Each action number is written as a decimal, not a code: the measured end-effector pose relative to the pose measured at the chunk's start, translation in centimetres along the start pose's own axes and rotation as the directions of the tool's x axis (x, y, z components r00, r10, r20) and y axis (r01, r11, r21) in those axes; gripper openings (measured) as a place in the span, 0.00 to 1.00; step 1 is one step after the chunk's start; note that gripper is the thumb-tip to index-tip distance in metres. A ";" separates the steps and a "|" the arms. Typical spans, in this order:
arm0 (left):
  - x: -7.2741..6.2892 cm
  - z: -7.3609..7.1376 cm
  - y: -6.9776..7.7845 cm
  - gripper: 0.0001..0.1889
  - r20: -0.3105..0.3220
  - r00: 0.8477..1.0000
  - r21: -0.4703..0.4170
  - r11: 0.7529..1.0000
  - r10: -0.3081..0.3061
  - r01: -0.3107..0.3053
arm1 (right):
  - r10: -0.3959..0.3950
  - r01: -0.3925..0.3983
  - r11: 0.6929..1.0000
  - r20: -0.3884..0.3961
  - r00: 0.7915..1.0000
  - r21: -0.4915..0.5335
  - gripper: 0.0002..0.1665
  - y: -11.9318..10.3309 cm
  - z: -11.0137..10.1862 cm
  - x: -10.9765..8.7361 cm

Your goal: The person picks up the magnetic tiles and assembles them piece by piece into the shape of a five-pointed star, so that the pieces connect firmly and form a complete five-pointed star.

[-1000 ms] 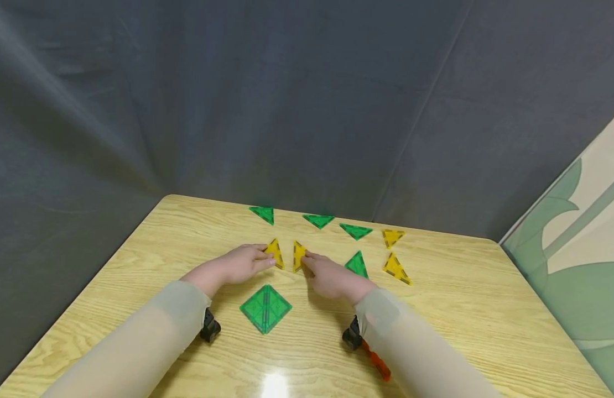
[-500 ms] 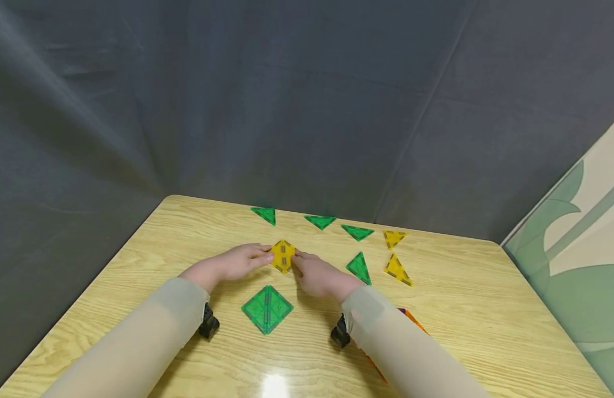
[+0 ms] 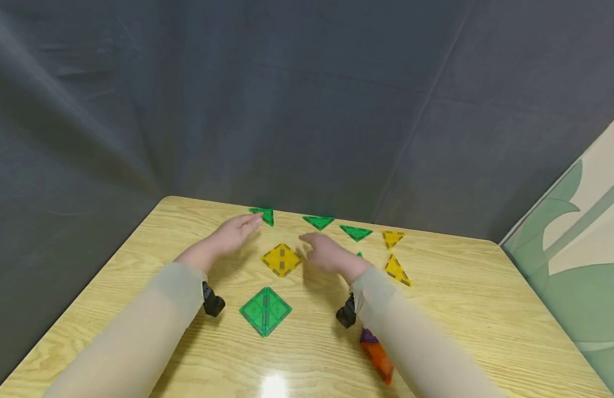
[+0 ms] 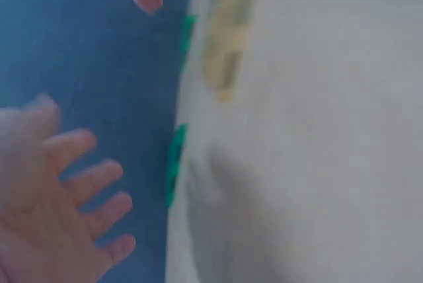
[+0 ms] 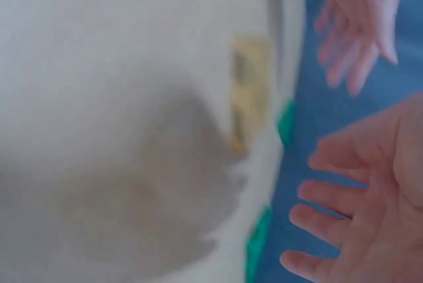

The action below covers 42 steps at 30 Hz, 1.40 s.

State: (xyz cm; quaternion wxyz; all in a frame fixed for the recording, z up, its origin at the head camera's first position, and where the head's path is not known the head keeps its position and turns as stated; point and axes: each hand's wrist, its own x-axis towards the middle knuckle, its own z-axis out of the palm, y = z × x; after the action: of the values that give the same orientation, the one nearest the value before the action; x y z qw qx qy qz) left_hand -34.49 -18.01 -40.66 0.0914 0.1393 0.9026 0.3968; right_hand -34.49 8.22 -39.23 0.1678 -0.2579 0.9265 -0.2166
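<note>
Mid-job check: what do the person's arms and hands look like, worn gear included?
The long, pale beige left sleeve and matching right sleeve end in greyish cuffs. A small black boxy device sits by each cuff. The bare left hand and right hand wear no gloves.

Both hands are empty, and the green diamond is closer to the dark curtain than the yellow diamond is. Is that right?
Not quite: you swapped the diamonds. In the head view, the yellow diamond is closer to the dark curtain than the green diamond is. The left hand and right hand are empty, just as you said.
</note>
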 end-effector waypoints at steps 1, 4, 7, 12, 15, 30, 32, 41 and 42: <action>0.5 -0.6 0.0 0.27 -0.021 1.000 0.025 1.000 -0.002 0.002 | 0.005 -0.005 1.000 -0.014 1.000 0.022 0.31 0.4 -0.9 0.3; 1.9 -1.6 -0.3 0.26 -0.016 0.999 0.095 0.995 -0.035 0.037 | 0.059 -0.058 0.997 -0.009 0.998 0.052 0.35 1.6 -3.3 1.4; 3.1 -1.2 -0.7 0.27 0.025 0.998 0.169 0.984 -0.061 0.055 | 0.098 -0.100 0.994 0.051 0.994 0.037 0.37 2.7 -4.7 2.5; 4.3 0.3 -1.1 0.29 0.081 0.989 0.310 0.946 -0.121 0.091 | 0.160 -0.153 0.985 0.102 0.982 -0.077 0.36 4.5 -4.9 4.1; 4.7 1.2 -1.4 0.36 0.083 0.985 0.339 0.934 -0.152 0.115 | 0.183 -0.167 0.977 0.111 0.977 -0.135 0.34 5.5 -4.1 4.7; 4.9 2.1 -0.9 0.28 0.002 0.991 0.581 0.807 -0.132 0.106 | 0.089 -0.088 0.996 0.077 0.993 -0.023 0.27 5.3 -1.9 4.6; 5.0 2.1 -0.6 0.25 0.027 0.992 0.611 0.787 -0.126 0.083 | 0.077 -0.077 0.997 0.078 0.994 0.001 0.28 4.9 -1.6 4.6; 4.9 2.7 -0.1 0.26 0.083 0.987 0.615 0.786 -0.135 0.056 | 0.036 -0.031 0.997 0.069 0.997 -0.067 0.35 4.3 -0.7 4.3; 4.9 2.8 0.0 0.25 0.076 0.988 0.609 0.791 -0.132 0.059 | 0.037 -0.032 0.996 0.060 0.998 -0.085 0.34 4.2 -0.7 4.3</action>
State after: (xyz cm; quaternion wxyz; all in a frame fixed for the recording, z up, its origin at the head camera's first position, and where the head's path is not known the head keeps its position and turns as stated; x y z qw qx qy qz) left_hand -38.34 -14.49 -42.74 0.1138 0.1380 0.9811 0.0742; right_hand -39.93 9.28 -41.55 0.1889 -0.2553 0.9335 -0.1665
